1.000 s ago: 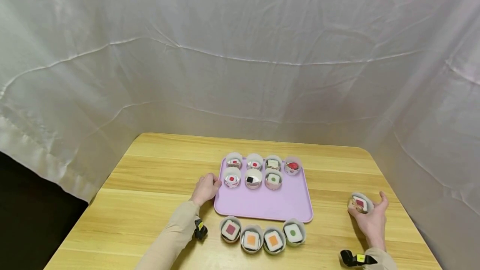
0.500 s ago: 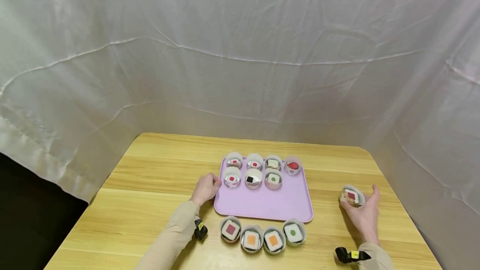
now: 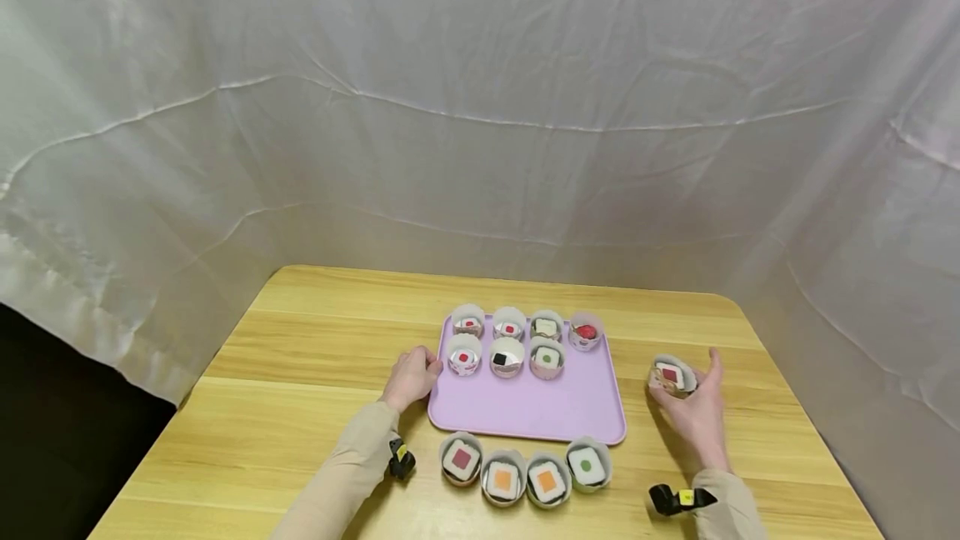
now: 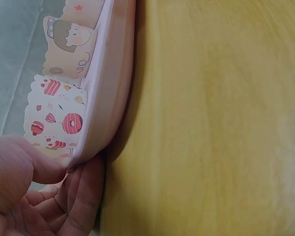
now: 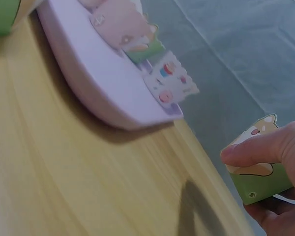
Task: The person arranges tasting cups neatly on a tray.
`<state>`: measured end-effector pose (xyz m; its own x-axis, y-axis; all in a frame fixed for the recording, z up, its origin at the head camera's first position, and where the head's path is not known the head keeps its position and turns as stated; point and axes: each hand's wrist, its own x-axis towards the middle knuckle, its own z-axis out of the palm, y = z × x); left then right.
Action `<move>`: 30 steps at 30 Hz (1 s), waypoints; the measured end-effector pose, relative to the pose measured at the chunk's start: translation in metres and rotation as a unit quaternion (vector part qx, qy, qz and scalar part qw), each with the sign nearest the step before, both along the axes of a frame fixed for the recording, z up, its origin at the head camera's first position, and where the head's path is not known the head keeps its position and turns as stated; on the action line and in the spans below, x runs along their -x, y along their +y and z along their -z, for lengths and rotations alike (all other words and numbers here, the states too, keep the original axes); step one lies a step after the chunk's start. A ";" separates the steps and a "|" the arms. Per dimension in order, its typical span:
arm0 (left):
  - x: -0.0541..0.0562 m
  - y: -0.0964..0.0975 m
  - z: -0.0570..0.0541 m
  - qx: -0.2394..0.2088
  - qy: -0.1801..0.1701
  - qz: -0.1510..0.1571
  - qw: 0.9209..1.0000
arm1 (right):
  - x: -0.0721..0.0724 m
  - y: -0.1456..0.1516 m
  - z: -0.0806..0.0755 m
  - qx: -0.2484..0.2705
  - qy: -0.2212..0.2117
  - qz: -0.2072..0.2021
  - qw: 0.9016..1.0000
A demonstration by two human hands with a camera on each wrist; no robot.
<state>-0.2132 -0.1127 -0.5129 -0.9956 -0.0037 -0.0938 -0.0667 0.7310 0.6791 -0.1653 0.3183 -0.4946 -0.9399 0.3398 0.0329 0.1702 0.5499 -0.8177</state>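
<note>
Left hand (image 3: 410, 377) pinching lilac tray (image 3: 525, 411); right hand (image 3: 699, 417) holding green cup (image 5: 258, 188), nearby

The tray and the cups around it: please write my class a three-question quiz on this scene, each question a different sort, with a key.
1. How many cups stand on the purple tray?

2. Fill in: the left hand pinches the edge of the ____.

3. Choose: the right hand holds a cup containing a white block with a coloured square. Which colour? A green, B dark red, C orange.

Key: 1 seven; 2 purple tray; 3 B.
</note>
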 end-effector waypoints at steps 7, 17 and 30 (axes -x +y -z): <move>0.000 0.000 0.001 0.001 0.007 0.001 1.000 | 0.006 -0.015 0.000 -0.015 0.022 -0.014 1.000; 0.000 0.000 0.000 0.002 0.007 0.001 1.000 | 0.011 -0.033 0.000 -0.022 0.029 -0.041 0.998; -0.001 0.000 0.000 -0.005 0.005 0.002 1.000 | 0.022 -0.047 0.003 -0.054 0.022 -0.073 0.996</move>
<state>-0.2123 -0.1124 -0.5127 -0.9964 0.0005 -0.0849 -0.0582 0.7243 0.6870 -0.1871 0.2709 -0.4978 -0.9759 0.1918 0.1045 0.0469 0.6512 -0.7574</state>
